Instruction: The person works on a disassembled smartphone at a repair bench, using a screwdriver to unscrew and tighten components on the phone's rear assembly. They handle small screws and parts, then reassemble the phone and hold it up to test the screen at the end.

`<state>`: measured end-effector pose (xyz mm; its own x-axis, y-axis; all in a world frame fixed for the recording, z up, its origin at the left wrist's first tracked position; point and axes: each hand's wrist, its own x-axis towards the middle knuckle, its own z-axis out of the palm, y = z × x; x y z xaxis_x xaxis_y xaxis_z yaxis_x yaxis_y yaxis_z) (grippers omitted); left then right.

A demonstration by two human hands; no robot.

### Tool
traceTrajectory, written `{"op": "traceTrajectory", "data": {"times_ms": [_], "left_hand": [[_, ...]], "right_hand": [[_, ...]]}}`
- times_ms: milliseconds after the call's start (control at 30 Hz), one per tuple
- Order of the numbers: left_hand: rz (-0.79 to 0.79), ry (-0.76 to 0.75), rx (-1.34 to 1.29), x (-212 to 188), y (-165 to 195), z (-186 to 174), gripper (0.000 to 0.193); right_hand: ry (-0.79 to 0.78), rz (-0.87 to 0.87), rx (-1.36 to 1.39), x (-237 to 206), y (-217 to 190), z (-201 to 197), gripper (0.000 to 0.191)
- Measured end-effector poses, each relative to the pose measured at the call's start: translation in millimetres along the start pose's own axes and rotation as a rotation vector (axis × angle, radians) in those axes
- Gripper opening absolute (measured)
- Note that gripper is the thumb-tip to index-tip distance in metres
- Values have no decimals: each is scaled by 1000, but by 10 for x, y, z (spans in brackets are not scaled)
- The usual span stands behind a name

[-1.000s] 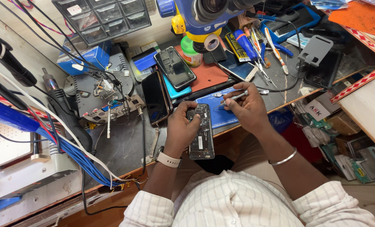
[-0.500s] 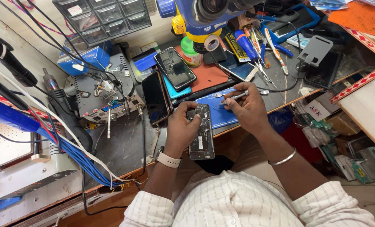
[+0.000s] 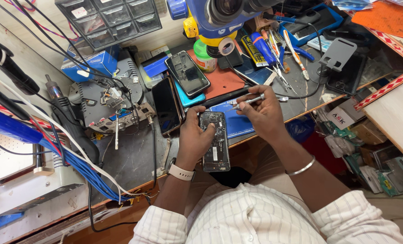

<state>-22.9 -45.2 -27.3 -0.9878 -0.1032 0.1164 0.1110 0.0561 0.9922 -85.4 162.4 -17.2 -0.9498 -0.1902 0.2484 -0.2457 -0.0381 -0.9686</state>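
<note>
My left hand [image 3: 194, 138] grips an opened smartphone [image 3: 215, 142] with its back cover off and its dark circuit board showing, held over the near edge of the workbench. A white watch is on that wrist. My right hand [image 3: 262, 113] holds a slim metal screwdriver [image 3: 249, 101], tip pointing left toward the phone's upper end. A metal bangle circles the right wrist. Under both hands lies a blue work mat [image 3: 235, 119].
Several phones [image 3: 187, 73] lie stacked on an orange mat [image 3: 222, 81] behind the hands. A blue microscope head [image 3: 226, 13] hangs above. A soldering station [image 3: 109, 101] with cables stands left, hand tools [image 3: 274, 49] and a grey phone stand [image 3: 337, 52] right, a drawer cabinet [image 3: 109, 20] behind.
</note>
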Motion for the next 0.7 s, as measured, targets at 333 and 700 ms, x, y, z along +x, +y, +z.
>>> {"op": "traceTrajectory", "data": {"times_ms": [333,700], "left_hand": [[-6,12,24,17,-26,-11,47],[-7,6,-3,28,-50,-10,47]], "right_hand": [[-3,20,-9,43,33,82,41],[-6,27,-16,43,47,86,40]]}}
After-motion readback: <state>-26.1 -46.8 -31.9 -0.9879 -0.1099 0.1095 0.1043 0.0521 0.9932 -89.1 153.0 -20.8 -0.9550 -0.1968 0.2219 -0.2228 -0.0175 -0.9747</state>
